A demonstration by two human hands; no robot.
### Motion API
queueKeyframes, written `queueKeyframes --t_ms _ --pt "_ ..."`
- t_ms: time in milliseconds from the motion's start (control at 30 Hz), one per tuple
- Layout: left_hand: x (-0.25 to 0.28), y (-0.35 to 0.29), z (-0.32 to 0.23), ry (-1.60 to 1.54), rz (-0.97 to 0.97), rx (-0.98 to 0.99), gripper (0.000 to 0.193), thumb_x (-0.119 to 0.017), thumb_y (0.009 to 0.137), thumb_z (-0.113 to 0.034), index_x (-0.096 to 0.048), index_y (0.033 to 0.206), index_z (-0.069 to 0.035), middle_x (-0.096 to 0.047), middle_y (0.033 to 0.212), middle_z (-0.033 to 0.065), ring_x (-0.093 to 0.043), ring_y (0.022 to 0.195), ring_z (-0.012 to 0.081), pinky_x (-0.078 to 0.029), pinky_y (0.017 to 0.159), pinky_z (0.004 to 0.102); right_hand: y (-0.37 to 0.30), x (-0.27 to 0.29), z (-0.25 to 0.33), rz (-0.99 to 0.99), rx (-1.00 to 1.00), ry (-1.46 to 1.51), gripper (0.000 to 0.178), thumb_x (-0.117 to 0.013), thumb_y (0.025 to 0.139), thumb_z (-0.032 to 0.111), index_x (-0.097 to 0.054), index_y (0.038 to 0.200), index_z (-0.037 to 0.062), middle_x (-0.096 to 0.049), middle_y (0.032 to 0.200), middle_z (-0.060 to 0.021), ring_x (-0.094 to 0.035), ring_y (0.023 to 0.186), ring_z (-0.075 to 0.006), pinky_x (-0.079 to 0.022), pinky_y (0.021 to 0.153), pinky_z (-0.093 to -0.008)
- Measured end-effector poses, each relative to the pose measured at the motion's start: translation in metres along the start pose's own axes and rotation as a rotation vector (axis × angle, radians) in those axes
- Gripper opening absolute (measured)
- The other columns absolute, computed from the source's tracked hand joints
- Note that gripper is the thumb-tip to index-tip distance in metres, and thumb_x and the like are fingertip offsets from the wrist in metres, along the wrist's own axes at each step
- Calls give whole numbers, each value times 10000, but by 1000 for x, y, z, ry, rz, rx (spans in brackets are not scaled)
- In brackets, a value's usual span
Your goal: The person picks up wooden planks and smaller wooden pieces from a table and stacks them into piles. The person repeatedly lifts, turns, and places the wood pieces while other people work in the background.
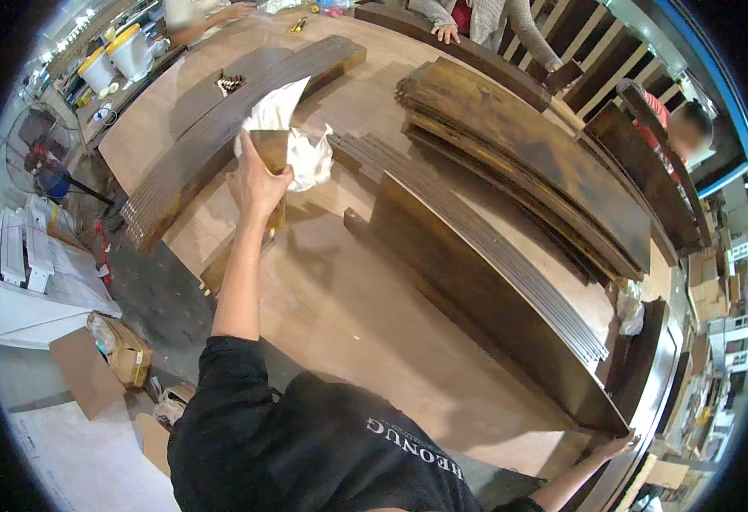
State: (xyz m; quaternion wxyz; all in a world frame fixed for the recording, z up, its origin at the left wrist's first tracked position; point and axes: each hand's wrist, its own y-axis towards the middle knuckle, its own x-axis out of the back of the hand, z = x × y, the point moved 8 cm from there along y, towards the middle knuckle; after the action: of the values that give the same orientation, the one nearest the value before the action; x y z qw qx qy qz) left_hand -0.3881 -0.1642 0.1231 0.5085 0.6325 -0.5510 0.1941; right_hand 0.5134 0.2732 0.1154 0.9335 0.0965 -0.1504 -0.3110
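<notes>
1. Grasped in the left hand (pixel 259 183), over the left half of the desk (pixel 331 290): a brown board (pixel 270 152), upright, with thumb across the near face and fingers along the left edge.
2. Gripped at one corner by the right hand (pixel 617 445), at the desk's near right: a long brown panel (pixel 493 299), standing on edge and slanting away toward the middle.
3. Behind and beside the board: crumpled white wrap (pixel 310 162), close to the left hand; impossible to tell whether also held.
4. Just behind the panel: grooved strips (pixel 476 222), lying alongside.
5. Farther back, at right: stacked dark planks (pixel 527 162). Across the left: a long pile of slats (pixel 220 128), with pegs (pixel 230 83) just beyond.
6. At the far edge: a co-worker's hand (pixel 446 32) at a dark rail (pixel 498 70).
7. Away to the left: white buckets (pixel 131 55) with yellow rims, a fan (pixel 41 141) and a carton (pixel 122 354).
</notes>
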Motion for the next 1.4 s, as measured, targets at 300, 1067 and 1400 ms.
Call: queueKeyframes --t_ms 300,1067,1400 --pt "-46 -40 -85 -1410 545 -70 810 -880 580 -98 -433 1253 -36 -546 1126 42 -498 1086 158 -406 969 328 -3 -1 -3 -28 15 47 511 -515 873 359 -476 1305 89 -372 1360 -169 -411 1213 -318 -380 974 -446" --pt "-51 -45 -122 -1474 495 -180 623 -859 616 -113 -527 1141 -54 -617 1005 4 -556 972 123 -440 898 293 6 8 -11 -43 61 51 682 -539 865 348 -311 1395 -15 -357 1370 -205 -421 1202 -330 -380 980 -457" --pt "-45 -38 -123 -1484 445 -244 564 -823 683 -74 -501 1147 -68 -603 993 3 -567 910 101 -493 822 272 -20 -15 18 -28 -31 62 713 -583 819 394 -331 1404 75 -366 1372 -199 -420 1217 -344 -355 985 -500"
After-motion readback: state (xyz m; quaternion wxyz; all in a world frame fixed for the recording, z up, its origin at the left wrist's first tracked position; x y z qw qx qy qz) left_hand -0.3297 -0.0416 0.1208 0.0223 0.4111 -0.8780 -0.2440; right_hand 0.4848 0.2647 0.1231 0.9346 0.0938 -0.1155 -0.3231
